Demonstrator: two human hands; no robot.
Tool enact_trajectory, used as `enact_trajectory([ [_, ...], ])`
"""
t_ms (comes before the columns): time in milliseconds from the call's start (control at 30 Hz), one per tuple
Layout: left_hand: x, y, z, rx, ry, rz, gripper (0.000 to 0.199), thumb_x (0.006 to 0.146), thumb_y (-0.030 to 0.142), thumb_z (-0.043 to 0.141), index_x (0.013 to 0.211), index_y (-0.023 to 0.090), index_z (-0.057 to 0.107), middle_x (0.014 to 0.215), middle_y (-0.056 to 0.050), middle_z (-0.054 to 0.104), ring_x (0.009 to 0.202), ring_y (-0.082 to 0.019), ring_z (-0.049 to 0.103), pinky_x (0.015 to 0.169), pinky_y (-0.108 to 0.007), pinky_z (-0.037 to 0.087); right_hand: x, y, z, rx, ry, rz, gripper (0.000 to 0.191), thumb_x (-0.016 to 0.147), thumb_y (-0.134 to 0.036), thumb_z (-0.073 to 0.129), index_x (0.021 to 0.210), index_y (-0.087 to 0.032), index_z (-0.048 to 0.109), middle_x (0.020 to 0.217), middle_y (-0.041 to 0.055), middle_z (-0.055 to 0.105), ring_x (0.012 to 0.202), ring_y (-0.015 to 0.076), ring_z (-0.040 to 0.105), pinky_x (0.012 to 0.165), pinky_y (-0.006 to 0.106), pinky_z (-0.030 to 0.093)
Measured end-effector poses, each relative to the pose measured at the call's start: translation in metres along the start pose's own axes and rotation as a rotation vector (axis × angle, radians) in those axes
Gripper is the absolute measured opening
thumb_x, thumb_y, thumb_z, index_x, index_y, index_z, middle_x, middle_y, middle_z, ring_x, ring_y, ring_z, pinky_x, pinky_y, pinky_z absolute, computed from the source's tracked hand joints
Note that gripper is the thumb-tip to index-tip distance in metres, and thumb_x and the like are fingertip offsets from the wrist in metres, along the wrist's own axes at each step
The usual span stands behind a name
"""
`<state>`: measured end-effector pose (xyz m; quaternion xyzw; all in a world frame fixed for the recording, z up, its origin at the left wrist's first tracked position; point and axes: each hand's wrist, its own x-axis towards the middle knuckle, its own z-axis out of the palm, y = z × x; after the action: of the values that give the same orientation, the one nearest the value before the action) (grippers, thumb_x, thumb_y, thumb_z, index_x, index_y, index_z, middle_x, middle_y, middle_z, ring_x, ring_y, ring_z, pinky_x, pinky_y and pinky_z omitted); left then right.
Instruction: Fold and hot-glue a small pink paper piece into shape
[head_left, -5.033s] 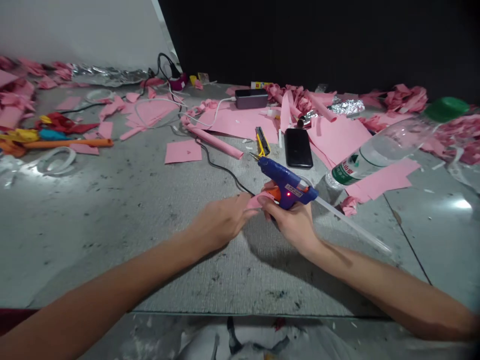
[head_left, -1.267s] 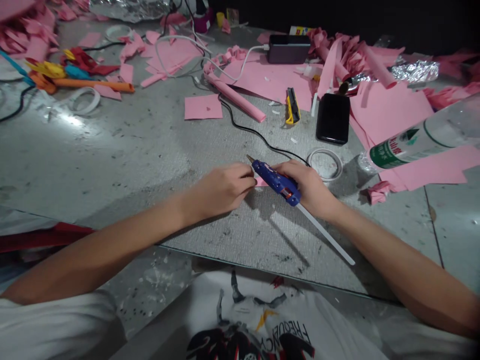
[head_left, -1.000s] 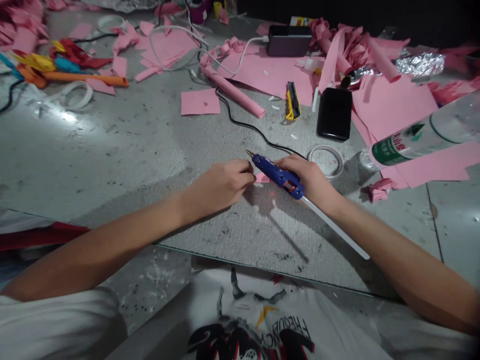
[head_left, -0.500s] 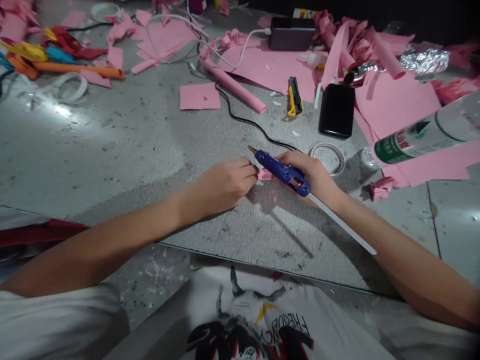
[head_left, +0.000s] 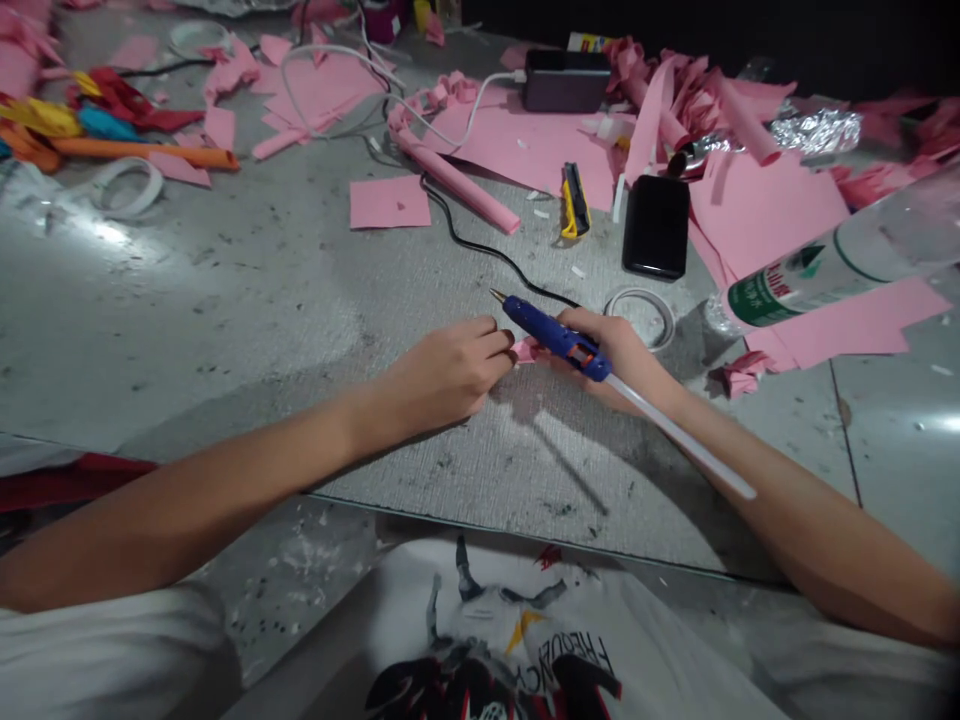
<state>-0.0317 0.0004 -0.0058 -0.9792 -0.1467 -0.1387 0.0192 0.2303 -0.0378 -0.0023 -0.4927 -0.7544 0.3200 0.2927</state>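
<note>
A blue hot glue gun (head_left: 551,335) rests in my right hand (head_left: 619,355), its metal nozzle pointing up and left and a long white glue stick (head_left: 682,435) sticking out of its back. The fingers of my right hand are closed around it, partly hidden behind the gun. Between both hands shows a small piece of pink paper (head_left: 525,351). My left hand (head_left: 469,365) is closed in a pinch at the left end of that piece, its fingertips mostly out of sight. The black cord (head_left: 502,258) runs back from near my right hand.
A yellow and black box cutter (head_left: 575,200), a black power bank (head_left: 657,227), a roll of white tape (head_left: 641,315) and a plastic bottle (head_left: 832,265) lie beyond my right hand. Pink paper sheets (head_left: 525,150) and a rolled pink tube (head_left: 465,185) cover the back. Orange balloons (head_left: 142,150) lie far left.
The view has shifted slightly, so the table items sit a little further left. Both hands keep their hold, with the glue gun and pink paper nearly in the same place.
</note>
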Motion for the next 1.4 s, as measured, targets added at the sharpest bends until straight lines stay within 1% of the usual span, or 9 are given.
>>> enact_trajectory([
  [167,0.009,0.003,-0.005,-0.017,-0.018,-0.02,0.019,0.104,0.008,0.056,0.108,0.009,0.074,0.107,-0.014,0.071,0.104,-0.028,0.065,0.091,-0.041,0.057,-0.003,-0.011,-0.015,0.151,0.146,0.076,0.016,0.092,-0.036,0.083,0.099,-0.022,0.078,0.098,0.0045,0.08,0.09,0.0249,0.073,0.081,0.036,0.055],
  [267,0.011,0.003,-0.003,-0.074,-0.008,-0.052,0.021,0.108,0.011,0.054,0.113,0.009,0.074,0.105,-0.012,0.071,0.099,-0.026,0.064,0.088,-0.039,0.057,-0.011,-0.021,-0.023,0.07,0.231,0.142,0.02,0.093,-0.042,0.084,0.092,-0.023,0.078,0.087,0.0027,0.076,0.079,0.0212,0.068,0.072,0.033,0.052],
  [367,0.01,0.0,-0.001,-0.135,-0.027,-0.075,0.02,0.108,0.012,0.056,0.113,0.01,0.075,0.106,-0.011,0.071,0.1,-0.025,0.066,0.087,-0.038,0.057,-0.025,-0.025,-0.026,0.02,0.249,0.21,0.027,0.092,-0.048,0.084,0.088,-0.023,0.076,0.079,0.0001,0.07,0.071,0.0179,0.061,0.065,0.03,0.046],
  [500,0.007,-0.003,0.0,-0.131,-0.021,-0.051,0.018,0.107,0.01,0.057,0.113,0.011,0.074,0.104,-0.01,0.071,0.097,-0.024,0.067,0.085,-0.036,0.057,-0.04,-0.021,-0.03,-0.015,0.196,0.257,0.035,0.092,-0.054,0.084,0.084,-0.022,0.072,0.066,-0.004,0.058,0.058,0.0142,0.049,0.055,0.029,0.038],
  [667,0.005,-0.004,-0.002,-0.149,-0.022,-0.045,0.019,0.106,0.007,0.055,0.109,0.012,0.072,0.107,-0.011,0.072,0.1,-0.024,0.067,0.087,-0.036,0.058,-0.049,-0.016,-0.047,-0.127,0.097,0.138,0.04,0.091,-0.06,0.084,0.083,-0.024,0.07,0.066,-0.0039,0.058,0.059,0.0146,0.05,0.055,0.03,0.038],
  [800,0.005,-0.005,-0.001,-0.206,0.034,-0.068,0.02,0.107,0.008,0.053,0.105,0.014,0.072,0.105,-0.01,0.072,0.098,-0.023,0.067,0.087,-0.036,0.058,-0.053,-0.014,-0.053,-0.225,0.03,0.061,0.042,0.092,-0.063,0.083,0.083,-0.025,0.068,0.066,-0.004,0.06,0.053,0.0134,0.048,0.051,0.03,0.037],
  [1000,0.005,-0.003,-0.001,-0.257,0.062,-0.111,0.024,0.108,0.01,0.05,0.103,0.015,0.073,0.105,-0.01,0.073,0.098,-0.024,0.069,0.084,-0.037,0.058,-0.054,-0.006,-0.04,-0.328,-0.133,-0.104,0.032,0.097,-0.056,0.077,0.092,-0.027,0.067,0.077,0.0015,0.068,0.065,0.0201,0.065,0.06,0.035,0.042],
  [1233,0.006,-0.002,0.0,-0.281,0.077,-0.191,0.026,0.109,0.016,0.05,0.102,0.018,0.074,0.105,-0.008,0.075,0.099,-0.025,0.072,0.084,-0.039,0.059,-0.052,-0.007,-0.03,-0.321,-0.143,-0.112,0.026,0.097,-0.046,0.08,0.089,-0.026,0.065,0.077,0.0008,0.066,0.063,0.0194,0.063,0.059,0.034,0.039],
  [1400,0.006,-0.004,0.001,-0.313,0.07,-0.216,0.026,0.11,0.018,0.05,0.101,0.02,0.075,0.107,-0.008,0.075,0.1,-0.025,0.073,0.085,-0.04,0.059,-0.051,-0.009,-0.028,-0.364,-0.153,-0.089,0.027,0.1,-0.048,0.076,0.089,-0.027,0.063,0.076,0.0015,0.066,0.066,0.0211,0.065,0.059,0.036,0.041],
])
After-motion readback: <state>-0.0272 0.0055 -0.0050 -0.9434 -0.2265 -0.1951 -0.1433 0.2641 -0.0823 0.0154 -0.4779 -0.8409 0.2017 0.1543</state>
